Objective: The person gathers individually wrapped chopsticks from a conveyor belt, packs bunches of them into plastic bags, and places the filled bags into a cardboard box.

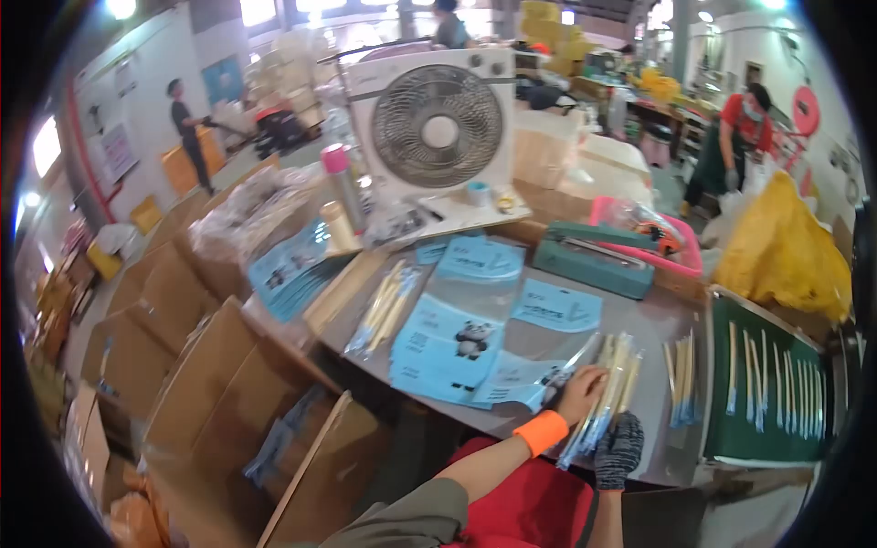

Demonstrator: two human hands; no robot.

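Observation:
My left hand (581, 395), bare with an orange wristband, is closed on the left side of a bundle of wrapped sticks (610, 384) near the table's front edge. On the bundle's lower right side lies my right hand (620, 452), in a grey knitted glove, its fingers pressed together against the wrappers. Blue panda-printed bags (448, 342) lie just left of the hands, one reaching beside the left hand. A second bundle (382, 306) rests farther left, and another (683, 379) sits to the right.
A green sealing machine (592, 262) stands behind the bags, beside a pink basket (692, 256). Behind them is a box fan (438, 128). A green board (767, 393) with rows of sticks is at right. Cardboard boxes (210, 393) stand left. Other people are in the background.

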